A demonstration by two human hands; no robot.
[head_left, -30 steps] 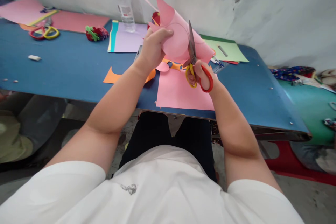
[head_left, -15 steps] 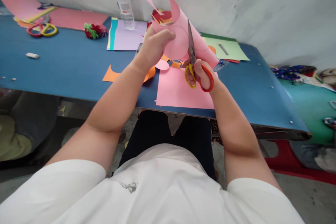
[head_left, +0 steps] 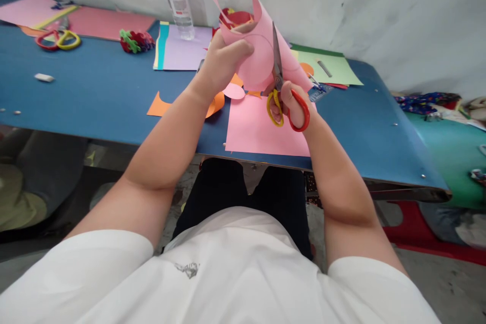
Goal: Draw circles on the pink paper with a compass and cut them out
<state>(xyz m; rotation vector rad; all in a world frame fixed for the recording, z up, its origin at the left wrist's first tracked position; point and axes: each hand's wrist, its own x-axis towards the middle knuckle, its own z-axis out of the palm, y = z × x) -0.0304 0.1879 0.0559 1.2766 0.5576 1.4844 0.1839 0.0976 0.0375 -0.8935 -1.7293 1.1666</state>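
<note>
My left hand (head_left: 224, 58) pinches a sheet of pink paper (head_left: 258, 58) above the table, thumb on its near face. The sheet curls, and a partly cut strip loops upward from its top left. A drawn round outline shows on it. In my right hand (head_left: 294, 104) are scissors (head_left: 278, 61) with one yellow and one red handle loop, fingers through the loops. Their blades point up along the paper at the edge of the round shape. Beneath lie a flat pink sheet (head_left: 266, 131), a small pink oval piece (head_left: 234, 91) and orange paper scraps (head_left: 159, 106).
On the blue table (head_left: 94, 96) stand a clear plastic bottle (head_left: 180, 12), a purple sheet (head_left: 184, 53), a crinkled colourful craft piece (head_left: 135, 41), other scissors (head_left: 57, 39) and an eraser (head_left: 44, 77). A light green sheet (head_left: 337, 68) lies right. A wall (head_left: 410, 15) borders the back.
The curled pink sheet has turned a little and its loop stands slightly higher. The scissors have barely moved. At the far left, the raised pink sheet now lies lower.
</note>
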